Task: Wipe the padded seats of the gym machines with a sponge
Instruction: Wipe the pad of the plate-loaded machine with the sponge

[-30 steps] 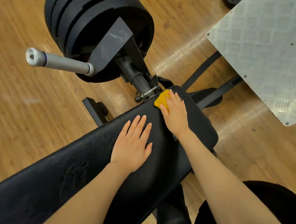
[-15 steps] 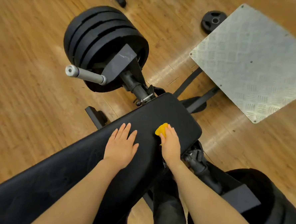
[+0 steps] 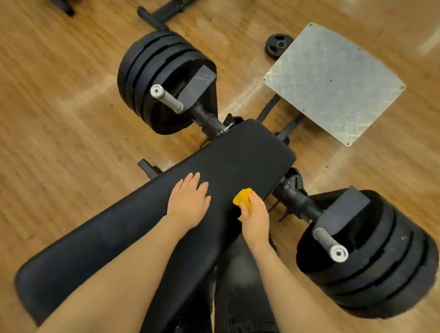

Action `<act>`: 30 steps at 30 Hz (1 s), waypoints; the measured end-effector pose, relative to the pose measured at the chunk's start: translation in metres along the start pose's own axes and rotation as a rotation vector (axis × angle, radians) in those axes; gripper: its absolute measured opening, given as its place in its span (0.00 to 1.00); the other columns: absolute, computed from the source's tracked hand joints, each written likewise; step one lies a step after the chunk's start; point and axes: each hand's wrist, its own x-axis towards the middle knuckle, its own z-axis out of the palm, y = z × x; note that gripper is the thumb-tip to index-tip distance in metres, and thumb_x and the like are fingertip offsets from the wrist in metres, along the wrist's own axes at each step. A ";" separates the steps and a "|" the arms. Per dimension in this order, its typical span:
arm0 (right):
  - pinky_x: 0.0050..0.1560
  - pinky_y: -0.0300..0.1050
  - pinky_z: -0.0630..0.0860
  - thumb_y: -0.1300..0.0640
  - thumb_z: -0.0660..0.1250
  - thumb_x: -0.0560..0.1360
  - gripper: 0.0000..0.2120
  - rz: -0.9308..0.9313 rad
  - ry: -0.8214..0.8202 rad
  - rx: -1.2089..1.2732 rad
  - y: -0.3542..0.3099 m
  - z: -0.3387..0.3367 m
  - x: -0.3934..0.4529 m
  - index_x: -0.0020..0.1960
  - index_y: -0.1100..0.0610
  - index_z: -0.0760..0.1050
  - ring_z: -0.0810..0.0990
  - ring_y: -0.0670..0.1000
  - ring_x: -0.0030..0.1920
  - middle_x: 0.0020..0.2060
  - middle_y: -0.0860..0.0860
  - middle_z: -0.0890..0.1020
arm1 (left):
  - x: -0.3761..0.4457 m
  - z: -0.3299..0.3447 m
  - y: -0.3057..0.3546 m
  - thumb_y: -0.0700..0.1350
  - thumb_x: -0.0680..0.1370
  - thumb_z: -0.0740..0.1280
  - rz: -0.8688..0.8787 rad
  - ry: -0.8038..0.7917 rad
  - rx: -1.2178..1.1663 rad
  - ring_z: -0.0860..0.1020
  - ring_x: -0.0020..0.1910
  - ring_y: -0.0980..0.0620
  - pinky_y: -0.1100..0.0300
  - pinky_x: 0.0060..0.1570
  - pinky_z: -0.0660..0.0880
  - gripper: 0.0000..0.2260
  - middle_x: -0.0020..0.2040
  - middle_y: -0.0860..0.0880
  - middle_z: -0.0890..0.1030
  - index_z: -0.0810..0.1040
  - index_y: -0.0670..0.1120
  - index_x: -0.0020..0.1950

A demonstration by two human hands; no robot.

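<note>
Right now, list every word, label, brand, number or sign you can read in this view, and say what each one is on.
None: no readable text shows anywhere.
Black padded seat: no label or brand shows.
Stacked weight plates: only plain black edges face the camera, so no numbers show.
Small weight plate on the floor: any marking is too small and blurred to read.
Metal footplate: only a raised tread pattern, no writing.
Yellow sponge: no print.

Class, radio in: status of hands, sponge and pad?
Left hand flat on black pad. Right hand grips yellow sponge at pad's near edge. Nothing blocking.
</note>
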 end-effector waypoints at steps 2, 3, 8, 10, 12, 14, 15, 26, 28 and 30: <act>0.70 0.48 0.65 0.56 0.60 0.81 0.20 -0.003 0.031 0.001 0.000 -0.004 -0.021 0.72 0.60 0.67 0.67 0.53 0.71 0.71 0.54 0.69 | -0.018 0.002 0.003 0.53 0.83 0.51 0.008 0.008 -0.018 0.49 0.78 0.48 0.52 0.75 0.49 0.22 0.79 0.46 0.52 0.58 0.49 0.77; 0.69 0.50 0.66 0.56 0.60 0.81 0.20 -0.006 0.039 -0.005 0.001 -0.006 -0.030 0.71 0.60 0.68 0.68 0.54 0.70 0.70 0.54 0.70 | -0.026 0.003 0.004 0.53 0.83 0.51 0.013 0.011 -0.027 0.49 0.78 0.48 0.52 0.75 0.49 0.22 0.79 0.46 0.52 0.58 0.49 0.77; 0.68 0.53 0.68 0.55 0.61 0.80 0.20 0.005 0.054 -0.012 0.002 -0.023 -0.061 0.71 0.59 0.68 0.70 0.54 0.68 0.68 0.53 0.73 | -0.061 0.010 0.011 0.53 0.83 0.51 0.003 0.072 -0.080 0.51 0.78 0.47 0.52 0.74 0.51 0.22 0.78 0.46 0.54 0.60 0.49 0.76; 0.64 0.55 0.72 0.54 0.61 0.80 0.19 -0.027 0.059 0.008 0.003 -0.030 -0.069 0.70 0.58 0.69 0.72 0.54 0.66 0.65 0.53 0.75 | -0.073 0.015 0.012 0.52 0.83 0.53 -0.017 0.107 -0.124 0.53 0.77 0.48 0.52 0.74 0.53 0.21 0.78 0.46 0.56 0.62 0.49 0.75; 0.63 0.54 0.73 0.56 0.62 0.80 0.18 -0.069 0.051 -0.015 0.002 -0.038 -0.075 0.68 0.59 0.70 0.72 0.54 0.65 0.64 0.53 0.76 | -0.086 0.023 0.012 0.51 0.83 0.54 -0.043 0.156 -0.182 0.56 0.76 0.48 0.54 0.73 0.56 0.20 0.77 0.46 0.60 0.64 0.49 0.74; 0.61 0.56 0.75 0.56 0.62 0.80 0.18 -0.103 0.047 -0.027 0.005 -0.046 -0.082 0.68 0.59 0.71 0.74 0.55 0.64 0.63 0.53 0.76 | -0.100 0.030 0.012 0.50 0.83 0.55 -0.064 0.205 -0.243 0.59 0.75 0.50 0.55 0.72 0.59 0.19 0.76 0.47 0.62 0.66 0.49 0.73; 0.62 0.55 0.74 0.56 0.62 0.80 0.18 -0.115 0.043 -0.040 0.008 -0.049 -0.085 0.68 0.59 0.70 0.74 0.56 0.65 0.64 0.54 0.76 | -0.107 0.033 0.013 0.50 0.83 0.55 -0.075 0.228 -0.268 0.60 0.75 0.50 0.55 0.71 0.61 0.18 0.76 0.48 0.63 0.67 0.49 0.73; 0.66 0.42 0.65 0.56 0.62 0.80 0.20 -0.366 -0.170 -0.231 0.091 -0.084 -0.176 0.70 0.59 0.68 0.72 0.54 0.66 0.66 0.54 0.74 | -0.229 0.105 0.068 0.45 0.82 0.57 -0.259 0.476 -0.478 0.68 0.70 0.49 0.53 0.68 0.66 0.16 0.71 0.48 0.70 0.73 0.47 0.69; 0.65 0.42 0.66 0.56 0.63 0.79 0.20 -0.401 -0.247 -0.288 0.122 -0.087 -0.203 0.70 0.59 0.69 0.72 0.53 0.66 0.65 0.54 0.74 | -0.266 0.139 0.086 0.42 0.81 0.58 -0.264 0.545 -0.562 0.72 0.66 0.46 0.53 0.65 0.68 0.15 0.67 0.45 0.74 0.75 0.43 0.66; 0.64 0.42 0.67 0.56 0.63 0.79 0.19 -0.418 -0.333 -0.345 0.154 -0.089 -0.232 0.69 0.60 0.70 0.73 0.54 0.64 0.64 0.55 0.75 | -0.313 0.179 0.103 0.40 0.80 0.59 -0.342 0.578 -0.658 0.74 0.61 0.46 0.53 0.61 0.71 0.14 0.62 0.44 0.77 0.76 0.42 0.63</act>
